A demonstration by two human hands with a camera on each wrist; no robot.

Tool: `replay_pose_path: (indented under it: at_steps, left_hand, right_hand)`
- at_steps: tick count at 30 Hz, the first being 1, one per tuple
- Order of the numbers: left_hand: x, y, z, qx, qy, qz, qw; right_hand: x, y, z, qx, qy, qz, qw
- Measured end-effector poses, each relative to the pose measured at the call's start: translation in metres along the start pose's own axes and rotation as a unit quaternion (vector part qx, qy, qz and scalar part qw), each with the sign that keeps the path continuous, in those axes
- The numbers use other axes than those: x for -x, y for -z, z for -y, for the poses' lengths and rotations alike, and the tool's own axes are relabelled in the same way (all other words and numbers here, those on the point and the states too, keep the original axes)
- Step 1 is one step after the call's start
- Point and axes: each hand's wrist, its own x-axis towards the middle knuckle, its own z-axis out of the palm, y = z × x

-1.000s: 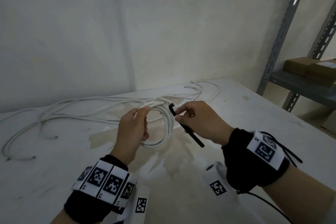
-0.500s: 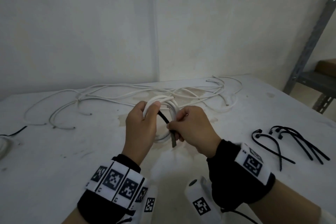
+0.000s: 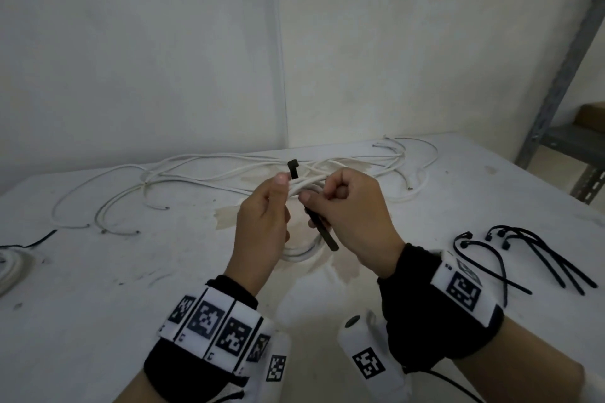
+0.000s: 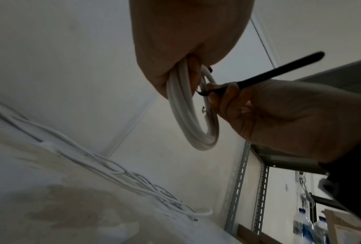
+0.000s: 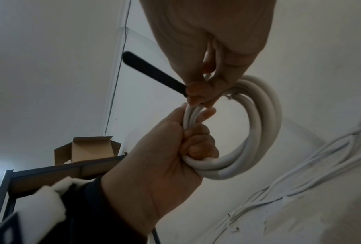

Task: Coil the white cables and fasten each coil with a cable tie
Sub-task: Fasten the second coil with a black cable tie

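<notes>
A small coil of white cable [image 3: 306, 188] is held up above the table [image 3: 98, 304]. My left hand [image 3: 278, 193] grips one side of it, fingers curled round the strands [image 5: 188, 125]. A black cable tie [image 3: 322, 234] crosses the coil beside that grip. Its head [image 3: 292, 168] sticks up by my left thumb, and its tail points down toward me. My right hand [image 3: 320, 196] pinches the tie against the coil [image 4: 188, 115]; in the left wrist view the tail [image 4: 269, 72] juts out past the right hand [image 4: 279, 118]. Fingers hide where the tie wraps the strands.
Several loose white cables [image 3: 229, 170] sprawl along the table's back edge by the wall. Spare black cable ties [image 3: 523, 255] lie at the right. Another white coil [image 3: 9, 265] sits at the left edge. A metal shelf rack [image 3: 556, 75] stands at the right.
The tie, first held beside the coil by my right hand, now lies across it with its head up by my left thumb. Both hands have drawn together.
</notes>
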Motion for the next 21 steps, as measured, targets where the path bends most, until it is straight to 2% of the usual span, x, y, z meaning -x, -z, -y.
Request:
replay_pose_path:
  at_steps: [4,8,10,12,15,21]
  left_hand:
    - [-0.009,0.0,-0.002,0.051,0.018,-0.005,0.999]
    - [-0.016,0.001,-0.002,0.12,0.059,-0.025,0.991]
    - [-0.019,0.0,-0.001,0.133,0.073,-0.033,0.988]
    - [-0.023,0.0,-0.002,0.14,0.075,-0.035,0.987]
    - [-0.027,0.0,-0.004,0.15,0.073,-0.027,0.986]
    - [-0.026,0.0,0.002,0.133,0.063,-0.013,0.989]
  right_hand:
    - [-0.006,0.004,0.0,-0.014,-0.002,0.049,0.999]
    - [-0.006,0.011,-0.005,0.006,0.017,0.15,0.989]
    - [-0.004,0.012,-0.008,0.031,0.052,0.177,0.982]
    - [-0.004,0.011,-0.009,0.045,0.087,0.18,0.979]
    - [-0.007,0.007,-0.009,0.03,0.11,0.148,0.982]
    - [-0.015,-0.001,-0.008,-0.035,0.104,0.13,0.985]
